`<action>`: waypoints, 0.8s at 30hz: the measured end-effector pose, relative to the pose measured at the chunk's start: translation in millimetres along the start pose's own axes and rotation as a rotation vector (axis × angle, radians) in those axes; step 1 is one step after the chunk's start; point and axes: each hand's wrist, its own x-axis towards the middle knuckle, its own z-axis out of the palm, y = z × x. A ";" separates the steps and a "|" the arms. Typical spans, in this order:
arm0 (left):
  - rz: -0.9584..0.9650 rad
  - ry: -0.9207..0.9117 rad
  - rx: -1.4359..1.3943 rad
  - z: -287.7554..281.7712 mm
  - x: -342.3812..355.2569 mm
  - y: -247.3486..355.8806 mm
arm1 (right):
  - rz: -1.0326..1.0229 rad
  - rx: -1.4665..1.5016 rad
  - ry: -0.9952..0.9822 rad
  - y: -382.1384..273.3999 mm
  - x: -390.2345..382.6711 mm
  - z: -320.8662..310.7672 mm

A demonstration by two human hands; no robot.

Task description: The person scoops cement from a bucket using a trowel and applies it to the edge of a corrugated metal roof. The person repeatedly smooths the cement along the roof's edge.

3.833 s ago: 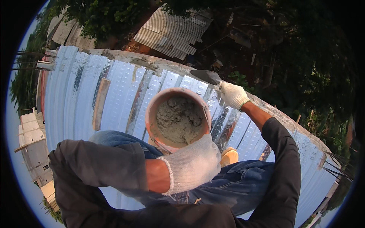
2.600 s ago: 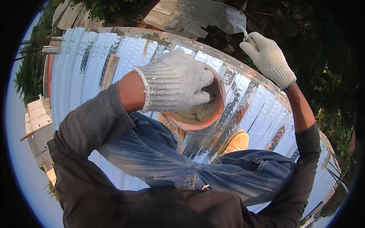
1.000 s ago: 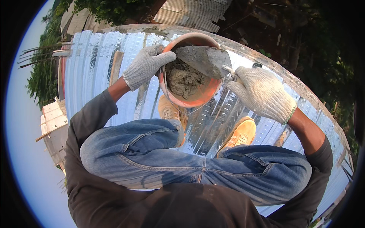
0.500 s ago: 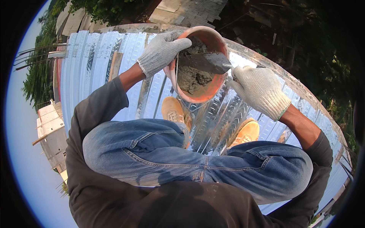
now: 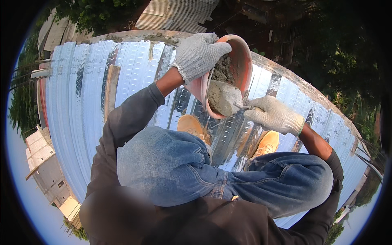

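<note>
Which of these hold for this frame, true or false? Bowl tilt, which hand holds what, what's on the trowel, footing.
1. The left hand grips the rim of the orange bowl, which is tipped on its side. True.
2. The right hand is bare. False: it wears a knitted work glove, as the left does.
3. The right hand holds a trowel loaded with grey mortar. True.
4. The bowl is empty. False: grey mortar still sits inside it.
5. The person crouches on a corrugated metal roof in tan shoes. True.
6. The trowel rests flat on the roof. False: it is held up at the bowl's mouth.
</note>
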 end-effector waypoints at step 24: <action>-0.527 0.480 -0.654 -14.6 -133.9 -214.4 | -0.011 0.002 -0.232 -37.9 19.5 -65.9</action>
